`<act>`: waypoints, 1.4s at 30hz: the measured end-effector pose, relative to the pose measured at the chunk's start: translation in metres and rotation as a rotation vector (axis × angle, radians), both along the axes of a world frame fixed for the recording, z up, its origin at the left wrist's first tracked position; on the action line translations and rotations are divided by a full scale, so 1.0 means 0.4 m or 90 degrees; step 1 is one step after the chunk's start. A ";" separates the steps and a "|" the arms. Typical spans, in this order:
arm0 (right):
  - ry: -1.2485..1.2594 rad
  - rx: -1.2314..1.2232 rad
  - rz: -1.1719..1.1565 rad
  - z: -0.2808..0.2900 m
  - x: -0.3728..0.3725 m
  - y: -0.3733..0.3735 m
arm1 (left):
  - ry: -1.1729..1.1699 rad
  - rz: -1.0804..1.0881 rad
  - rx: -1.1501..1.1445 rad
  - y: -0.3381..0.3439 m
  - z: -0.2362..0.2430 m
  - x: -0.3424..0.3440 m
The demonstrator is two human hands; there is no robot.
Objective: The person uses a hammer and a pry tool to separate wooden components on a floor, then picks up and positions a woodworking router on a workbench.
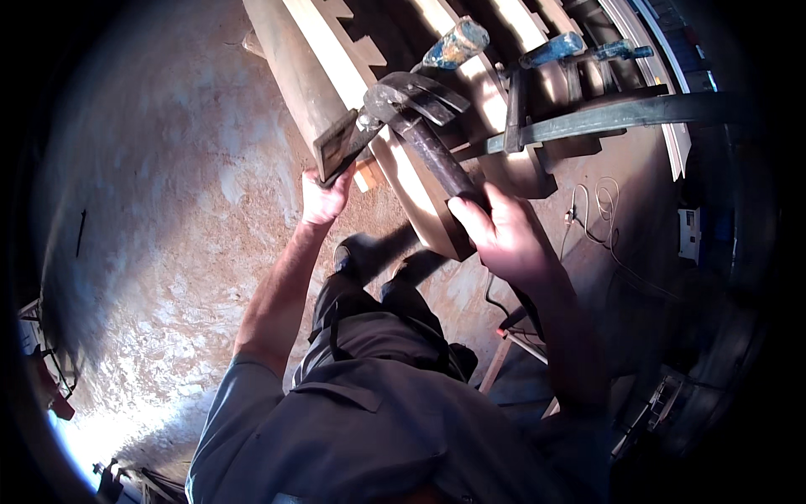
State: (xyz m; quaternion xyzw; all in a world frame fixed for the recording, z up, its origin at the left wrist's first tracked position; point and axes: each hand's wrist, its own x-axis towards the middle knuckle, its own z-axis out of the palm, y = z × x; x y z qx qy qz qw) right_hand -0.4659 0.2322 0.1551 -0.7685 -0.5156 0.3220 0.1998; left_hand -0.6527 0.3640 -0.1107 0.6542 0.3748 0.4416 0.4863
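Observation:
My right hand (508,231) is wrapped round the dark handle of a claw hammer (432,155). The hammer's head lies toward the upper left, its claws spread to the right and its other end close to the metal end of a clamp (366,123). My left hand (326,200) is closed at the lower end of a flat, brown wooden block (336,147) beside that clamp end; the fingers are partly hidden behind it. Under the hammer runs a pale wooden beam (403,172). The clamp has a worn blue handle (457,44).
More notched beams (495,92) lie side by side beyond, with another blue clamp handle (552,50) among them. A long metal bar (600,122) crosses them at the right. A cable (606,210) coils on the stained floor (185,193). Wooden trestle legs (497,363) stand close to my right side.

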 end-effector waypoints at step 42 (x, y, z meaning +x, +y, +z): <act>0.098 -0.043 -0.285 -0.360 0.090 -0.808 | 0.155 0.125 0.000 -0.275 0.193 0.294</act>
